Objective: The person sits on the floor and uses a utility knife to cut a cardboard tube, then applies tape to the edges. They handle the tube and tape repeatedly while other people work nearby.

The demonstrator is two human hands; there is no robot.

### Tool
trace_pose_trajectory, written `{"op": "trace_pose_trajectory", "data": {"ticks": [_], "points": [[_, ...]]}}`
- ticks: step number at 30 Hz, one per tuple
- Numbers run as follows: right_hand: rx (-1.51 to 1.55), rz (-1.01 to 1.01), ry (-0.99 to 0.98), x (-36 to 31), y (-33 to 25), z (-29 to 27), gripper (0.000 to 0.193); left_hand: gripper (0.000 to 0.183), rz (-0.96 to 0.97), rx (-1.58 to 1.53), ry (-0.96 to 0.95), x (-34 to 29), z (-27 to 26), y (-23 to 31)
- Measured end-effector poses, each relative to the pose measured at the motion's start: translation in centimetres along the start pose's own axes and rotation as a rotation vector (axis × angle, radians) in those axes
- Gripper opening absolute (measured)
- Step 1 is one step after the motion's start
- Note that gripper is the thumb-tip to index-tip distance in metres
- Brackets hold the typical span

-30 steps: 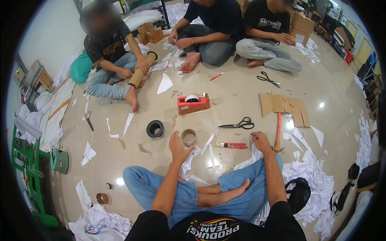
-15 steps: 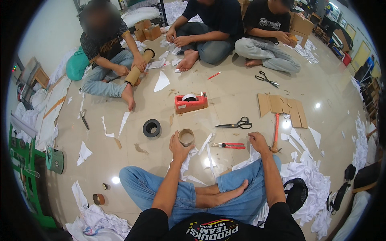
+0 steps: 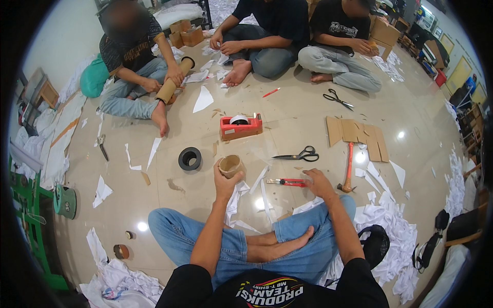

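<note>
Brown paper-tape roll, a short ring with a hollow core, sits in our left hand, fingers curled round its side, just above the glossy tiled floor. Our right hand lies half open, fingertips on a red utility knife. Nearby we note a black tape ring, black-handled scissors and white paper scraps.

A glossy beige tiled floor mirrors bright ceiling lights, a pale plain wall behind, a green metal frame at left.
</note>
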State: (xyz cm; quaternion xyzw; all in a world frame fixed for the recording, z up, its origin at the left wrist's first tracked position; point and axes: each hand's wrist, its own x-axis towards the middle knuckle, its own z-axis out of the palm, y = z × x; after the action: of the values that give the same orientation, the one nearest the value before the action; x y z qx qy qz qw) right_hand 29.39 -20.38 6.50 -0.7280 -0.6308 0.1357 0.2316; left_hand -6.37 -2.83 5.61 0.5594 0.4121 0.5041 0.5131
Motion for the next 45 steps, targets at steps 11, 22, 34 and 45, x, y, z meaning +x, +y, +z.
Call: {"op": "trace_pose_trajectory", "data": {"ticks": [11,22,34,45], "points": [[-0.194,-0.056,-0.182,0.0,-1.0,2.7,0.037,0.064,-0.181,-0.436,-0.006,0.3,-1.6,2.5],[1.245,0.480,-0.136,-0.2,-9.1,0.0,0.028,0.050,-0.218,-0.645,-0.091,3.6,-1.1,11.3],[1.558,0.241,-0.217,3.6,-26.0,-4.5,0.039,0.066,-0.225,-0.833,-0.159,1.5,-2.0,15.6],[0.949,0.121,-0.010,3.7,-29.1,-7.5,0.053,0.071,-0.252,-0.776,-0.178,0.8,-2.7,16.6]]}}
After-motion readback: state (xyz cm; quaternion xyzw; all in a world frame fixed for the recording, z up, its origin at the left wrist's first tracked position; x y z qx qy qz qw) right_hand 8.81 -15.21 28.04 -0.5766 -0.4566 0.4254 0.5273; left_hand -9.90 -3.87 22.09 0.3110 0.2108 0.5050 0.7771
